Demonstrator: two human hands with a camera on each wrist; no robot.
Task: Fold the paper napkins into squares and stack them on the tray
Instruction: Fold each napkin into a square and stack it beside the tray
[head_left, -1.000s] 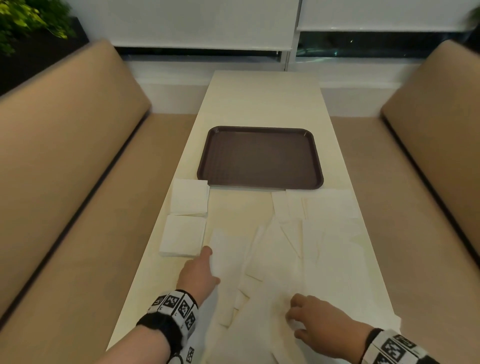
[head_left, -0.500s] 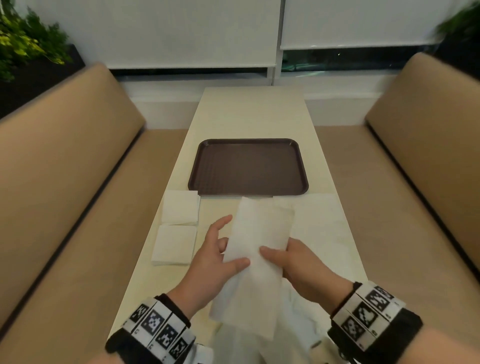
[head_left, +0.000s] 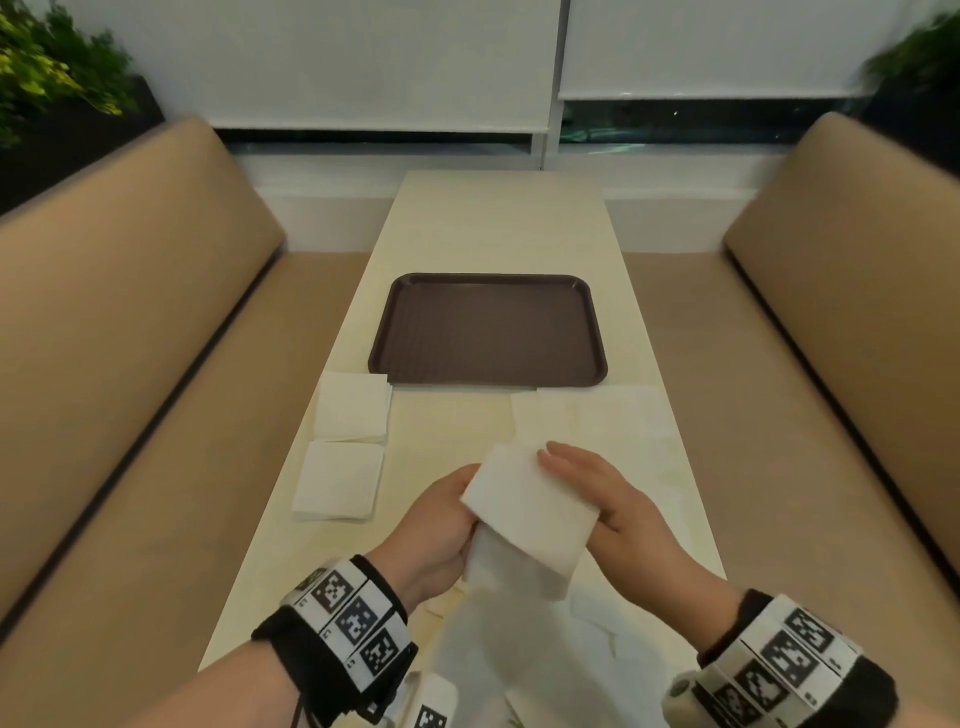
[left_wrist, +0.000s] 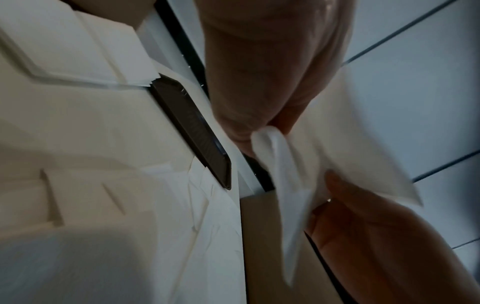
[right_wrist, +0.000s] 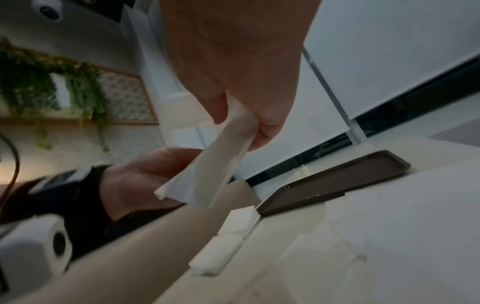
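Napkin (head_left: 530, 512) between hands, above table (head_left: 498, 228)

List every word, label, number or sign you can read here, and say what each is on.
No readable text.
Left wrist band: black-and-white square marker patterns; tiny characters beside them too small to read.
Right wrist band: the same, unreadable.
Tray, napkin: no print visible.

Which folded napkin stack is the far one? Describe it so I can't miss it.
Find the brown tray mid-table. Left of its near-left corner lie two white folded stacks. The far stack nearly touches the tray's corner; the near stack lies closer to the person.
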